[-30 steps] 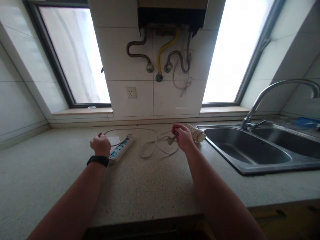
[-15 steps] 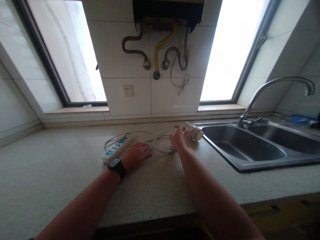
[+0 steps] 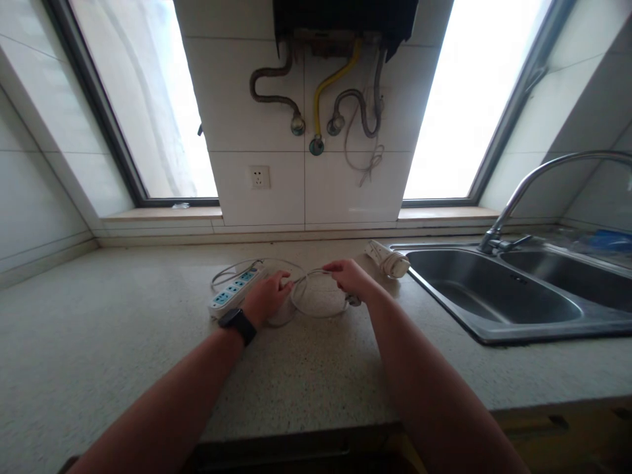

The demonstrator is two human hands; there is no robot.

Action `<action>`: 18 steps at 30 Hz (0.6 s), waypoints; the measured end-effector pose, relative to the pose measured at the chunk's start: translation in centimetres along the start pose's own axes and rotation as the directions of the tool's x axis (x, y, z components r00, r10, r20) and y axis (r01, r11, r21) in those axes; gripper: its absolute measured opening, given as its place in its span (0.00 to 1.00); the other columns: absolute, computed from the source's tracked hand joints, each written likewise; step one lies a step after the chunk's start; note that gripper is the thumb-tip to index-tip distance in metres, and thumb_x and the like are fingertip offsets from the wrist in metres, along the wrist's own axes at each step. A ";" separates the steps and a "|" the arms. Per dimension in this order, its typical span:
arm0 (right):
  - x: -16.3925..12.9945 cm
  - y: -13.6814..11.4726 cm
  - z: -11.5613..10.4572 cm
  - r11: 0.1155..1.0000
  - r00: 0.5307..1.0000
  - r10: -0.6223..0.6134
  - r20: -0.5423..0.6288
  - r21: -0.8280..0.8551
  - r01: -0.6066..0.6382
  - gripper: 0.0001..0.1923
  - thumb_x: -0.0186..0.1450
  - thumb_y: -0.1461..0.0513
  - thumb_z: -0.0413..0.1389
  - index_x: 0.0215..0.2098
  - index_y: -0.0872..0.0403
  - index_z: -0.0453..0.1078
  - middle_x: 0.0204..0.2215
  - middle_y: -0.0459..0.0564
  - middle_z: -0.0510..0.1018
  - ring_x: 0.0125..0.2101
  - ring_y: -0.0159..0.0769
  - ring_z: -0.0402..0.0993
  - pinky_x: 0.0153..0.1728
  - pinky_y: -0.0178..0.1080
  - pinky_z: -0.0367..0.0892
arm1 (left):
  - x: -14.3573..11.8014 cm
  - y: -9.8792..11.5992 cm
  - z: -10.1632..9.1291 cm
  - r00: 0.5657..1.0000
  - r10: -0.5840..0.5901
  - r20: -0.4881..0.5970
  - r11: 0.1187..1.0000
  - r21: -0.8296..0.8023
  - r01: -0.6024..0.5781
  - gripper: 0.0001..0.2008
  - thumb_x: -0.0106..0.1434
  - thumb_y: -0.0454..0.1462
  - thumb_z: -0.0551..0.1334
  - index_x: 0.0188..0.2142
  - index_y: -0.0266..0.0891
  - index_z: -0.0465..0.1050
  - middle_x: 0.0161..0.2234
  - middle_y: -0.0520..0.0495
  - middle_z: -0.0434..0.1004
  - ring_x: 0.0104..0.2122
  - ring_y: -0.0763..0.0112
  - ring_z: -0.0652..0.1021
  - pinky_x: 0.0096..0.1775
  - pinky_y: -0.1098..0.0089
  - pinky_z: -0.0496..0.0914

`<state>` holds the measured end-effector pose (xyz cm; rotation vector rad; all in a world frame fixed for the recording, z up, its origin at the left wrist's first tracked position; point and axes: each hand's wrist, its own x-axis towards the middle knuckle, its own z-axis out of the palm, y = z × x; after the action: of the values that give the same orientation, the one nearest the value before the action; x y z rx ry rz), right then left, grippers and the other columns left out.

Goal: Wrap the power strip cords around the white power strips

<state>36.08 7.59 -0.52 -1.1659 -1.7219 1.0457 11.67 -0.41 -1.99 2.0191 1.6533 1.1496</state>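
Note:
A white power strip with blue-green socket faces lies on the counter, its grey-white power cord looped to the right. Just right of the strip, my left hand, with a dark watch on the wrist, has its thumb and fingers closed on the cord. My right hand pinches the top of a loop between thumb and fingertips. Partly hidden beneath that hand is the cord's plug. Farther right, a white object wrapped in its own cord rests against the sink's edge.
A double steel sink with a curved faucet takes up the right side. On the tiled wall are a socket and hoses below a dark appliance. The counter's front edge runs below my forearms.
My right hand has moved left from beside the wrapped white object and now pinches the cord. My left hand's fingers have curled in onto the cord, whose loop has shifted. The view has shifted slightly.

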 end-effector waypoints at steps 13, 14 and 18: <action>-2.2 -3.3 1.5 0.949 0.934 -0.253 0.252 0.250 0.190 0.19 0.58 0.62 0.57 0.49 0.52 0.70 0.42 0.52 0.79 0.24 0.28 0.69 0.21 0.32 0.66 | -0.2 2.6 -1.6 0.989 0.110 0.098 0.956 -0.283 -0.078 0.19 0.65 0.48 0.55 0.47 0.40 0.74 0.33 0.45 0.78 0.31 0.65 0.76 0.33 0.68 0.69; -2.0 -3.2 1.8 0.949 0.937 -0.270 0.224 0.225 0.220 0.19 0.59 0.62 0.57 0.49 0.53 0.70 0.41 0.52 0.78 0.25 0.29 0.70 0.24 0.34 0.68 | -0.3 2.8 -1.6 0.992 0.076 0.100 0.934 -0.357 -0.036 0.19 0.65 0.48 0.55 0.48 0.40 0.73 0.32 0.45 0.78 0.28 0.67 0.75 0.30 0.69 0.68; -2.0 -3.0 3.5 0.894 0.894 -0.447 0.039 0.012 0.447 0.13 0.62 0.62 0.55 0.46 0.51 0.72 0.44 0.52 0.74 0.36 0.33 0.72 0.36 0.38 0.70 | -0.5 3.4 -1.8 0.999 -0.032 -0.001 0.898 -0.439 0.028 0.21 0.63 0.50 0.57 0.48 0.39 0.73 0.30 0.47 0.77 0.19 0.73 0.71 0.21 0.73 0.64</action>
<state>32.51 4.30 0.78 -0.6935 -1.9007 0.7869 12.71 -2.35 1.25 1.6960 1.2740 1.3749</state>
